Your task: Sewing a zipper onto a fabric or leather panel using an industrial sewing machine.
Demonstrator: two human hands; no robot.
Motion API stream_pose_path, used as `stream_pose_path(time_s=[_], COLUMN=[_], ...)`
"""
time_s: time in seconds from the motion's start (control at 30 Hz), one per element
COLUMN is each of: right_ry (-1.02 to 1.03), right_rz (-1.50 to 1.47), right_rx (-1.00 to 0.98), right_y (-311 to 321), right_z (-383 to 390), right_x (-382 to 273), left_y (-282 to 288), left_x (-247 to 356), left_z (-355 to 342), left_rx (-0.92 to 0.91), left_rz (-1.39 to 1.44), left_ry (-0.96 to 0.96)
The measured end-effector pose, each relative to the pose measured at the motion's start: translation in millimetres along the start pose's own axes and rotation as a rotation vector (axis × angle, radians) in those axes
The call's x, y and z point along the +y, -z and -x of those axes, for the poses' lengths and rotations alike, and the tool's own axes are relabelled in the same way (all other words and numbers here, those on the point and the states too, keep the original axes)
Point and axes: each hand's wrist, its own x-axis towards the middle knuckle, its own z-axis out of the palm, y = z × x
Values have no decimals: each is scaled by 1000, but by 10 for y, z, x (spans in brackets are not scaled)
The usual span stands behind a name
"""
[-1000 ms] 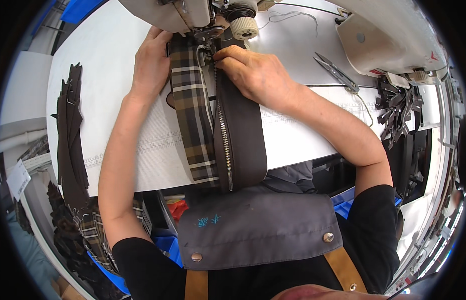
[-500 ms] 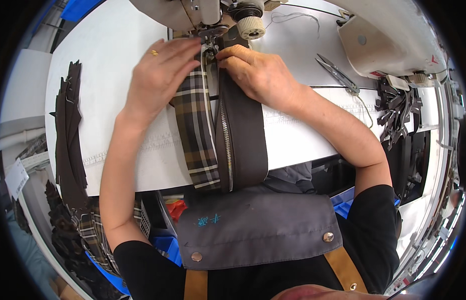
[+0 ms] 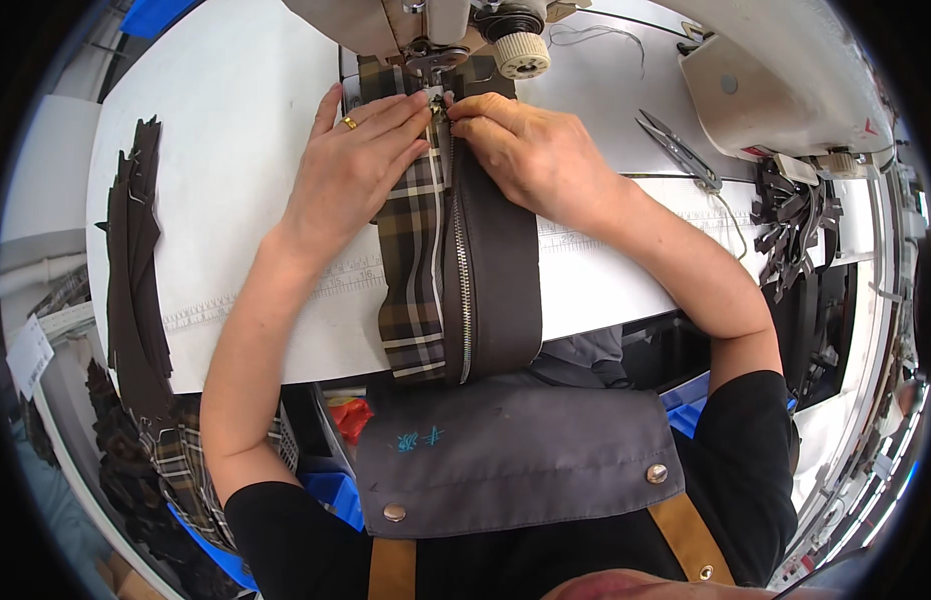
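Under the sewing machine's (image 3: 405, 30) presser foot runs a plaid fabric strip (image 3: 412, 290) in brown, black and white. Along its right side lie a metal-toothed zipper (image 3: 462, 270) and a dark brown fabric strip (image 3: 510, 290). My left hand (image 3: 360, 165), with a gold ring, rests palm down on the plaid, fingers stretched toward the foot. On the other side, my right hand (image 3: 535, 150) has its thumb and fingers pinched together on the edge of the dark strip, close to the needle. The fingertips partly hide the seam.
Thread snips (image 3: 680, 150) lie on the right of the table (image 3: 225, 200). Dark fabric strips (image 3: 135, 260) hang over its left edge, and a bundle of dark scraps (image 3: 790, 215) hangs at the right. A ruler scale (image 3: 335, 280) crosses the tabletop.
My left hand has come down flat onto the plaid, closer to the foot. The fabric's near end has straightened and shifted slightly right; my right hand moved slightly right.
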Motion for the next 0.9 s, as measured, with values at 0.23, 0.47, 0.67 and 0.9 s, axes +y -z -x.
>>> stream_pose_path(time_s=[0.23, 0.47, 0.67, 0.9], right_ry=[-22, -15, -110, 50], right_rz=[4, -14, -165, 32], right_rx=[-9, 11, 179, 109], right_y=[16, -10, -24, -58], right_z=[-6, 1, 18, 48], right_x=[-20, -5, -6, 28], left_y=[15, 8, -2, 53], left_x=[33, 35, 86, 189], left_z=[-2, -3, 16, 99], left_rx=[-6, -4, 9, -55], left_rz=[33, 26, -17, -69], left_ry=[17, 21, 30, 12])
